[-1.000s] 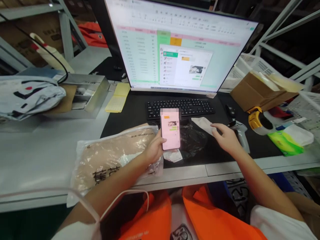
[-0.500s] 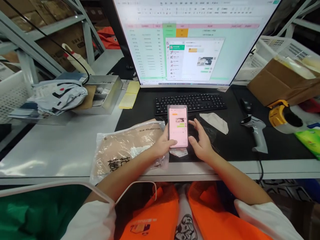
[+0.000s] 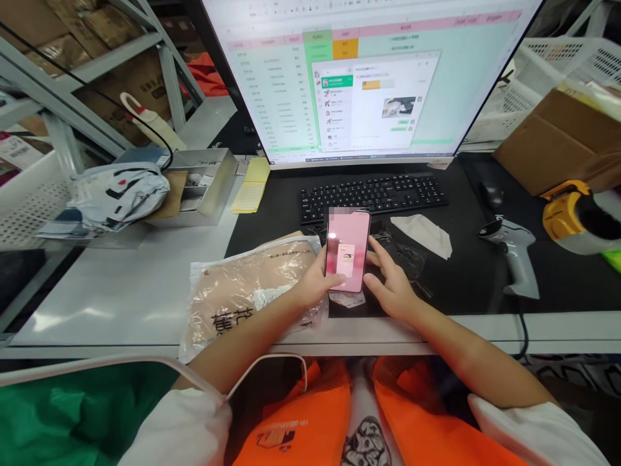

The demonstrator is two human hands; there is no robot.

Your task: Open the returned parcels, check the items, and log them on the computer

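Note:
A smartphone (image 3: 348, 259) is held upright above the front of the desk, its pink screen showing a shrunken app window. My left hand (image 3: 317, 281) is closed around the phone's left side, with the thumb lying over the lower screen. Beside the phone's right edge is my right hand (image 3: 392, 281), fingers apart and holding nothing; whether its fingertips touch the edge, I cannot tell. Under my left forearm lies a clear plastic bag (image 3: 233, 278) with something tan inside and dark printed characters. A crumpled white slip (image 3: 347, 298) shows just below the phone.
A black keyboard (image 3: 373, 195) lies behind the phone, below a large monitor (image 3: 272, 84). To the right are a white paper (image 3: 422, 235), a barcode scanner (image 3: 517, 255), a yellow tape dispenser (image 3: 565, 210) and a cardboard box (image 3: 548, 139). Yellow notes (image 3: 252, 186) and an open box (image 3: 213, 188) stand left.
The phone screen has gone from a full chat page to a small window on a pink background. My right fingers have come closer to the phone's edge. The view has shifted slightly.

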